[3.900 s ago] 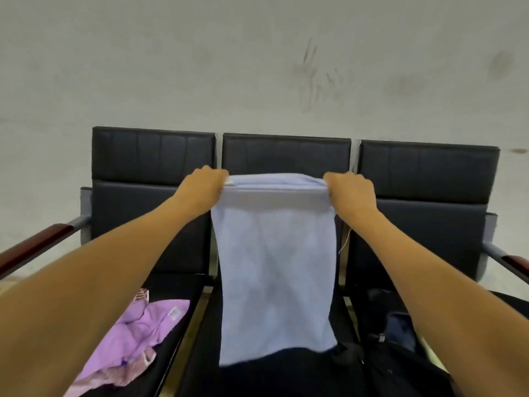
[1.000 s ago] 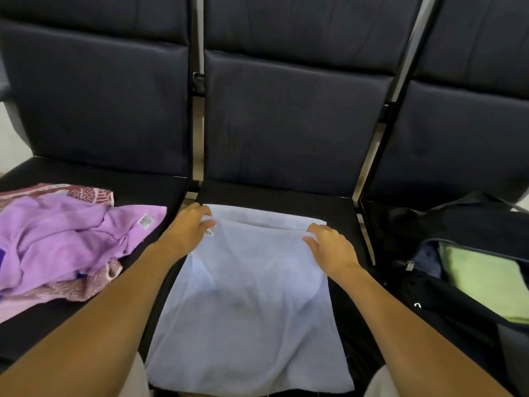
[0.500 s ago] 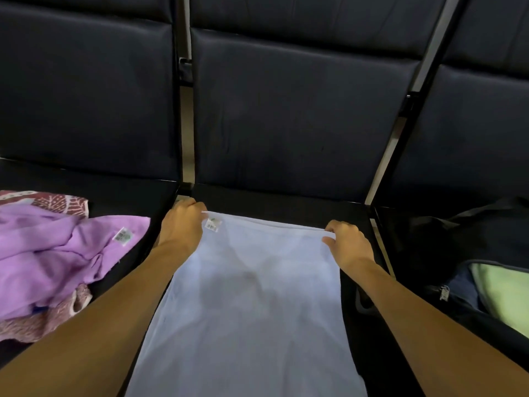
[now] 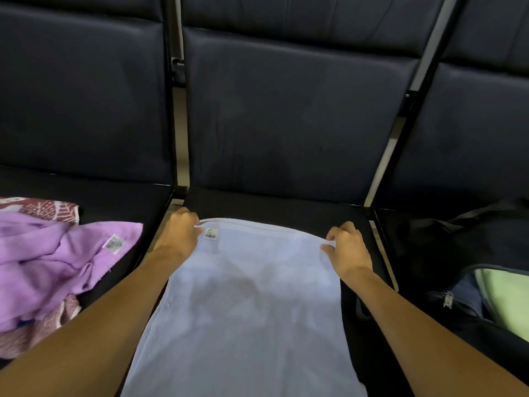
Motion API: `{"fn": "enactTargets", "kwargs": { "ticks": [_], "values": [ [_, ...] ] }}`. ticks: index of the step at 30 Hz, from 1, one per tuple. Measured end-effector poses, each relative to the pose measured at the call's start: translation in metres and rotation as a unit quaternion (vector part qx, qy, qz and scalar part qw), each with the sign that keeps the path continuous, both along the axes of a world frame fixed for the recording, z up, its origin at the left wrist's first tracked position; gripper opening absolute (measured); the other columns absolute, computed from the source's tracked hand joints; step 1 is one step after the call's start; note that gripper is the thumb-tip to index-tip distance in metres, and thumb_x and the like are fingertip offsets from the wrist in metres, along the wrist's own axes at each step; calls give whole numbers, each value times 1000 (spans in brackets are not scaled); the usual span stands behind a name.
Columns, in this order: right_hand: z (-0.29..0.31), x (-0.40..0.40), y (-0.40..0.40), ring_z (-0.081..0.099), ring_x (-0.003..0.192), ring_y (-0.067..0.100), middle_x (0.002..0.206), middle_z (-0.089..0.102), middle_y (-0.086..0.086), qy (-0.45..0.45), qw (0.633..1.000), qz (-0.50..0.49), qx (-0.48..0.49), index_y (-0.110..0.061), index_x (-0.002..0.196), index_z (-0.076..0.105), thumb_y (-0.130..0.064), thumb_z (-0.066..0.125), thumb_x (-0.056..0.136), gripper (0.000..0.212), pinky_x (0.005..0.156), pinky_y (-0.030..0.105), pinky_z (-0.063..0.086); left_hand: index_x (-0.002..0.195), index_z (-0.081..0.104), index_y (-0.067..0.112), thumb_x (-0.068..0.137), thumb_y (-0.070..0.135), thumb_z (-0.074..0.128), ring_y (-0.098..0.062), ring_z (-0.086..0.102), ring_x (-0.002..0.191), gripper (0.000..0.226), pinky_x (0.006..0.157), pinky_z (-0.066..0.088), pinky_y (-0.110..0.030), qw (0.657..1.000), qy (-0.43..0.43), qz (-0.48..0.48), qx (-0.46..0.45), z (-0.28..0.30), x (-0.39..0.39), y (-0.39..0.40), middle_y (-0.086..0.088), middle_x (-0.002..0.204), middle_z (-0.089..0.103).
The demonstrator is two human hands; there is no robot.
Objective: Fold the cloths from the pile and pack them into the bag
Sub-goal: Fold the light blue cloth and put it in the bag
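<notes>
both arms reach forward over the middle seat of the black padded bench [image 4: 286, 204], forearms angled in from the lower corners. the left hand [image 4: 179, 233] sits at the far left corner of the pale blue rectangular towel [image 4: 246, 310], knuckles up, fingers curled over the hem in a pinching grip right beside the small white label [image 4: 211, 233]. the right hand [image 4: 347, 247] mirrors it at the far right corner, thumb and curled fingers nipping the edge of the same towel, wrist slightly bent. the far hem runs between the two hands with a gentle upward bow, and the rest of the towel lies flat along the seat and runs out of view at the bottom edge.

on the left seat, the pile: a crumpled lilac terry cloth [image 4: 54, 262] with its own white tag, lying on top of a red-and-white leaf-patterned cloth [image 4: 43, 206], just beside the left forearm but not touching the blue towel. on the right seat, the open black zip bag [image 4: 446, 242], with a folded light green cloth [image 4: 506, 302] already inside it.
</notes>
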State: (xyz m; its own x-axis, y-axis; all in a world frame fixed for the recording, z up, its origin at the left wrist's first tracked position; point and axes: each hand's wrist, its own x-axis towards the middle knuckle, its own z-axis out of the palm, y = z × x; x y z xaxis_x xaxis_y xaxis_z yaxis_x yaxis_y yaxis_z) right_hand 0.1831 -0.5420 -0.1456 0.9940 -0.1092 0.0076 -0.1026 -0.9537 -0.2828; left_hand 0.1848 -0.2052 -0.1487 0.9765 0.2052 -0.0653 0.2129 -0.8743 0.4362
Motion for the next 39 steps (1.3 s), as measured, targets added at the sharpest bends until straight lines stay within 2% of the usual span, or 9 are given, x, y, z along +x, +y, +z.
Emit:
{"fn": "enactTargets", "kwargs": {
  "ticks": [6, 12, 15, 21, 28, 30, 32, 36, 39],
  "values": [
    [13, -18, -4, 61, 81, 15, 96, 66, 4, -16, 997, -43, 67, -14, 104, 65, -17, 62, 97, 8, 72, 26, 53, 105, 69, 4, 91, 21, 65, -21, 61, 82, 22, 76, 52, -31, 999, 39, 12, -1, 19, -11, 4, -11, 93, 65],
    [37, -49, 0, 67, 97, 23, 112, 68, 10, -78, 983, -72, 148, -10, 118, 68, -8, 61, 96, 24, 83, 31, 57, 126, 57, 9, 93, 17, 62, -26, 57, 106, 34, 92, 47, -34, 989, 126, 55, 59, 64, -29, 4, -12, 117, 55],
    [57, -68, 4, 64, 90, 17, 108, 69, 8, -113, 972, -72, 192, -10, 114, 69, -9, 63, 95, 20, 78, 26, 53, 120, 57, 11, 89, 23, 68, -21, 54, 86, 36, 82, 46, -33, 989, 125, 69, 33, 84, -45, 11, -7, 98, 52],
    [90, -99, 1, 64, 84, 15, 101, 70, 4, -202, 955, -70, 208, -14, 103, 76, -15, 71, 90, 14, 80, 33, 58, 95, 72, 0, 89, 3, 60, -33, 57, 98, 14, 75, 34, -19, 985, -169, 34, -29, 101, -101, 22, -21, 106, 63],
    [121, -141, 5, 67, 73, 14, 87, 66, 0, -309, 878, -78, 358, -25, 87, 59, -6, 62, 95, 21, 73, 33, 59, 81, 73, -3, 73, -5, 77, -40, 58, 71, 9, 68, 47, -42, 934, -350, -45, 53, 147, -157, 4, -19, 78, 70],
    [128, -149, 6, 72, 67, 12, 84, 69, -5, -317, 849, -72, 417, -18, 92, 59, -5, 60, 97, 14, 71, 28, 60, 88, 72, -3, 76, -1, 76, -36, 64, 77, 13, 70, 50, -44, 923, -383, -29, 35, 147, -165, 3, -19, 84, 70],
    [134, -156, 8, 74, 71, 11, 94, 70, -3, -328, 818, -61, 469, -14, 95, 59, -4, 58, 98, 10, 71, 24, 60, 99, 70, -6, 87, 4, 64, -13, 65, 89, 16, 79, 53, -44, 912, -406, 3, -62, 151, -171, 3, -20, 95, 69],
    [143, -162, 7, 70, 89, 2, 106, 71, -2, -366, 799, -33, 476, -12, 95, 55, -3, 63, 95, 12, 76, 16, 56, 106, 63, -4, 90, 30, 46, -17, 60, 77, 41, 72, 53, -24, 865, -480, -21, -142, 173, -183, -9, -12, 91, 62],
    [147, -162, 7, 64, 83, -9, 114, 69, -4, -380, 796, -14, 471, -15, 95, 54, -3, 64, 94, 15, 72, 12, 51, 111, 65, -2, 92, 15, 50, -16, 55, 81, 30, 75, 40, -2, 854, -506, -9, -116, 180, -182, -8, -11, 94, 57]
  ]
}}
